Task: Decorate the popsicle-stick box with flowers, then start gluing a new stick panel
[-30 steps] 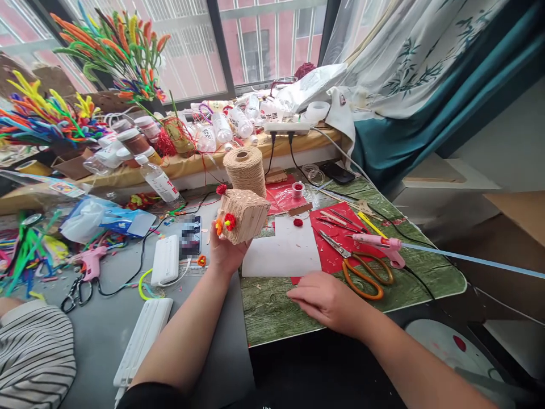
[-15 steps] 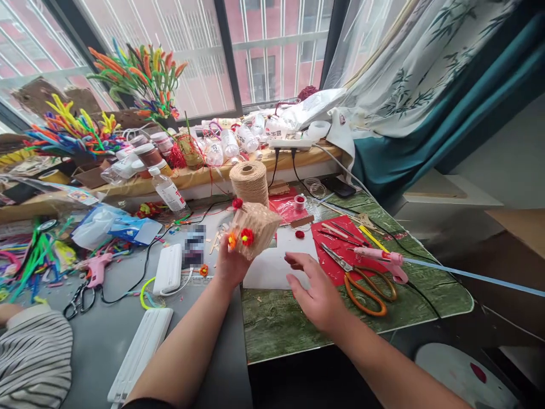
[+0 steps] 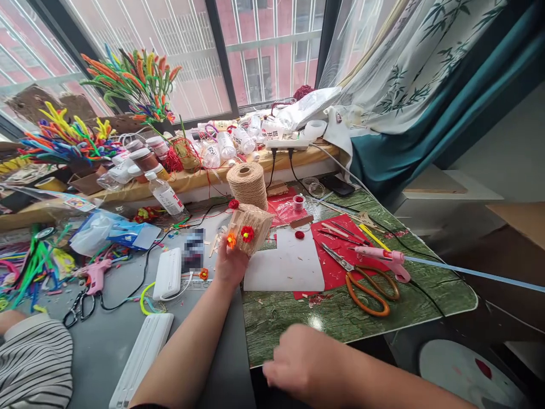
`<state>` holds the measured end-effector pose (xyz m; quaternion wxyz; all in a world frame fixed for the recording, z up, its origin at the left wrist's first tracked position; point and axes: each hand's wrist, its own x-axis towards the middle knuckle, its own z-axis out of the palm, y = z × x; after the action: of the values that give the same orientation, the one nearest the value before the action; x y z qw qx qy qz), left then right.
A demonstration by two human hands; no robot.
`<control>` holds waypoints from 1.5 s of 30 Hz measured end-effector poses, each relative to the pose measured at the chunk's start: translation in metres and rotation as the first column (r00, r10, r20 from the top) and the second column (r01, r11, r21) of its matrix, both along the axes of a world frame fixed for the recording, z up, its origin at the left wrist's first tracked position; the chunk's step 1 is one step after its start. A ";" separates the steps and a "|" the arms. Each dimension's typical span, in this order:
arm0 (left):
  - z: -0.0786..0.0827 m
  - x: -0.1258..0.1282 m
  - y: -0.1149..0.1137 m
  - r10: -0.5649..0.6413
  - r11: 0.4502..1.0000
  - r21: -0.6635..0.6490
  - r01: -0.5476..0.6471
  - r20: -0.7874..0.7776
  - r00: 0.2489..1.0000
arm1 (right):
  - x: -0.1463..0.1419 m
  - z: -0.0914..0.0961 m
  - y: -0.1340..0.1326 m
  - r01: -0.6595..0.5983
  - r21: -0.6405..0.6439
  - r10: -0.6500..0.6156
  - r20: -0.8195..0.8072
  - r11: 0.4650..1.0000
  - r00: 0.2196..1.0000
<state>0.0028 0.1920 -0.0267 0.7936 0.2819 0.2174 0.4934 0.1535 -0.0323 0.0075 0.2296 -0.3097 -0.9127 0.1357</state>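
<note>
My left hand (image 3: 230,267) is closed round the lower left side of a tan, ribbed craft piece (image 3: 256,227) that looks like wood. On its front sit a red flower with a yellow centre (image 3: 247,233) and an orange flower (image 3: 230,241); a dark red pompom (image 3: 233,203) is at its upper left corner. My right hand (image 3: 304,360) is low, over the table's front edge, apart from the piece. Motion smears it and its fingers bend under, so whatever is in them cannot be made out. White paper (image 3: 283,270) lies between the hands.
Orange-handled scissors (image 3: 368,289) and a pink glue gun (image 3: 381,255) rest by red sheets (image 3: 336,250) on the right. A twine spool (image 3: 247,184) stands behind the craft piece. On the left are a white box (image 3: 142,358) and a co-worker's striped sleeve (image 3: 36,363).
My right hand has dropped down and toward me, away from the craft piece, and its spread fingers now look bent. My left hand still holds the piece, turned slightly.
</note>
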 end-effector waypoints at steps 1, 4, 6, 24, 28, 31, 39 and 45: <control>0.001 -0.001 0.001 -0.006 1.000 -0.006 0.006 0.017 1.000 | 0.003 -0.004 -0.009 -0.030 0.036 0.027 0.076 0.999 0.997; 0.001 -0.003 0.004 -0.020 1.000 -0.023 0.021 0.027 0.999 | 0.029 -0.011 -0.023 0.014 0.056 -0.021 0.136 0.998 0.990; 0.002 -0.005 0.005 -0.011 0.999 -0.030 0.011 0.021 1.000 | 0.056 -0.011 -0.023 0.173 0.077 -0.175 0.033 0.982 0.984; -0.023 -0.025 -0.015 -0.300 0.952 0.027 0.305 -0.109 0.948 | 0.012 -0.003 0.018 0.257 -0.623 -0.674 -0.663 0.738 0.327; -0.014 -0.019 -0.017 -0.364 0.922 0.091 0.376 -0.127 0.923 | 0.005 0.002 0.026 0.226 -0.652 -0.690 -0.671 0.723 0.272; -0.008 -0.014 -0.020 -0.355 0.922 0.111 0.372 -0.146 0.924 | 0.009 0.000 0.038 0.199 -0.680 -0.708 -0.662 0.706 0.246; 0.005 -0.006 -0.017 -0.362 0.924 0.124 0.362 -0.020 0.932 | 0.045 0.002 0.067 -0.073 -0.697 -0.693 -0.717 0.714 0.067; -0.007 -0.002 0.001 -0.089 0.992 0.079 0.096 -0.094 0.992 | 0.045 0.001 0.067 -0.297 -0.652 -0.681 -0.732 0.698 0.007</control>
<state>0.0011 0.1933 -0.0333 0.7925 0.3465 0.2190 0.4515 0.1984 0.0352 0.0086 0.6790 -0.3215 -0.3059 0.5848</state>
